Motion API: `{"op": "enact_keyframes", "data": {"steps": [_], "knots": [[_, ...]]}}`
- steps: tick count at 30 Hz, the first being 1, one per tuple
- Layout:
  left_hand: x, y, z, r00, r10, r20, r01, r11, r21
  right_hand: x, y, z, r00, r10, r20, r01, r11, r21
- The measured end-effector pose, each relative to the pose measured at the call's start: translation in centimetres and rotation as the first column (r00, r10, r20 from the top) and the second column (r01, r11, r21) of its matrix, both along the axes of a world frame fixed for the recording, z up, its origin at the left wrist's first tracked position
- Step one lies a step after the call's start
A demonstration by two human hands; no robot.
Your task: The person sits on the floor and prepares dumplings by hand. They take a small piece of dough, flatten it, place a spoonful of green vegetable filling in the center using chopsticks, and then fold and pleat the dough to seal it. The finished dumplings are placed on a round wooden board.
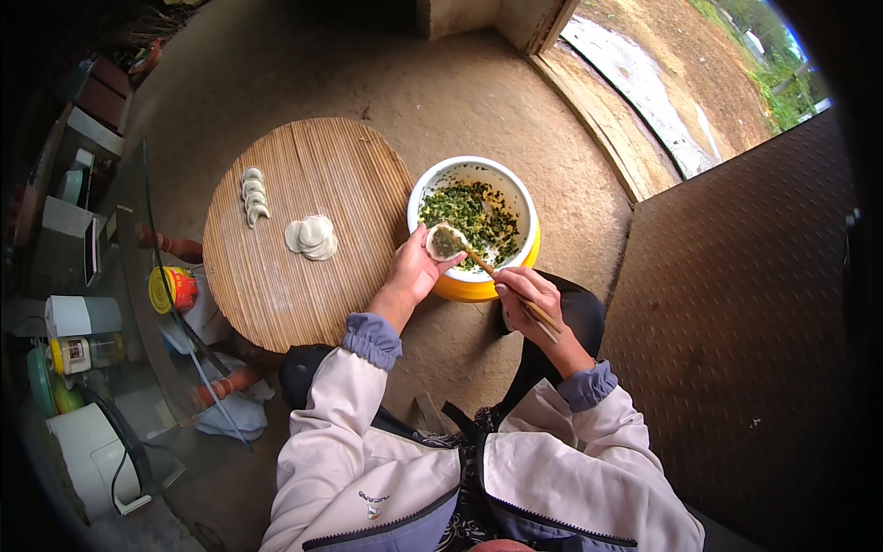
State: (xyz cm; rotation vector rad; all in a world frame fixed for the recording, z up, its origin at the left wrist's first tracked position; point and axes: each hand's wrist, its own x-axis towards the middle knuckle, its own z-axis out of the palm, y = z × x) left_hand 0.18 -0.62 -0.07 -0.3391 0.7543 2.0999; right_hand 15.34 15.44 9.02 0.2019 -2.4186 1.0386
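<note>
My left hand (412, 270) holds a round dumpling wrapper (437, 252) over the near left rim of a white bowl (473, 162). Green filling lies on the wrapper. A pair of chopsticks (509, 282) is gripped in my right hand (532, 298), their tips at the filling on the wrapper. Chopped green and yellow filling (469, 207) covers much of the bowl's inside. Under the bowl shows a yellow base (476, 290). To the left, a round slatted board (352, 162) bears a small pile of wrappers (314, 238) and a row of several folded dumplings (254, 196).
A glass-topped table (165, 366) stands at the left, holding a plastic jar (86, 353) and a white appliance (96, 462). Beside it is a red and yellow can (172, 289). A dark textured metal door panel (731, 297) rises at the right, near an open doorway (621, 165).
</note>
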Motion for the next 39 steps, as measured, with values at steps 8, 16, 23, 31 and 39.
{"op": "enact_keyframes", "data": {"steps": [8, 16, 23, 31, 39], "knots": [[-0.4, -0.4, 0.4, 1.000, -0.023, -0.014, 0.023, 1.000, 0.021, 1.1, 3.0, 0.3, 0.956, -0.178, 0.234, 0.293, 0.647, -0.704], [0.1, -0.5, 0.9, 0.997, -0.074, -0.004, 0.074, 0.994, 0.083, 0.6, 4.3, -1.2, 0.936, -0.091, 0.341, 0.328, 0.579, -0.747], [-0.6, -1.3, -0.1, 1.000, -0.032, -0.002, 0.032, 0.998, 0.061, -0.2, 6.2, -1.6, 0.930, -0.114, 0.349, 0.366, 0.385, -0.847], [-0.7, -1.3, 0.5, 0.996, 0.016, -0.084, -0.014, 1.000, 0.014, -3.5, 8.1, -6.1, 0.879, -0.264, 0.398, 0.469, 0.630, -0.619], [-0.7, -1.6, 0.8, 0.996, 0.026, -0.082, -0.026, 1.000, 0.001, -3.5, 6.6, -7.2, 0.849, -0.150, 0.507, 0.528, 0.292, -0.797]]}}
